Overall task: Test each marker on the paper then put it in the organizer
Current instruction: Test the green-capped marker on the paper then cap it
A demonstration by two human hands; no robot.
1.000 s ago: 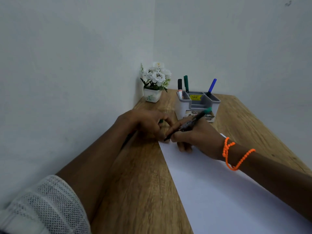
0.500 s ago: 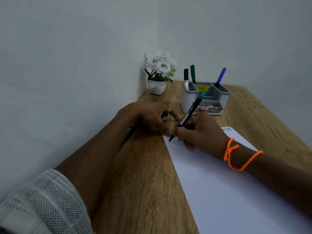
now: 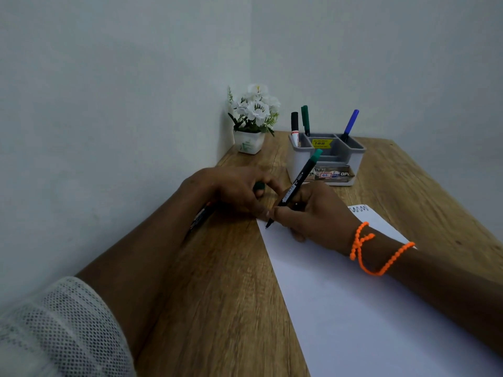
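Wooden tabletop point(image 3: 217, 308), set into a corner of pale walls. Large white paper sheet point(image 3: 353, 317) laid on it, running from the near right edge up toward the grey-and-white plastic organizer point(image 3: 326, 159); a small zigzag scribble is seen at the sheet's far corner, nearest the organizer.

Organizer compartments: a black-capped marker point(image 3: 294, 123) and a green-capped marker point(image 3: 304, 118) are stood upright in the left rear one; a blue-capped marker point(image 3: 351, 123) is leaned in the right rear one. A white pot of white flowers point(image 3: 251, 121) is placed left of the organizer.

Right hand point(image 3: 313, 213), in front of the organizer, is closed round a black marker with a green end point(image 3: 296, 186); its tip is set at the paper's near-organizer corner. Left hand point(image 3: 234, 191) beside it is curled round a small green cap point(image 3: 258, 186).
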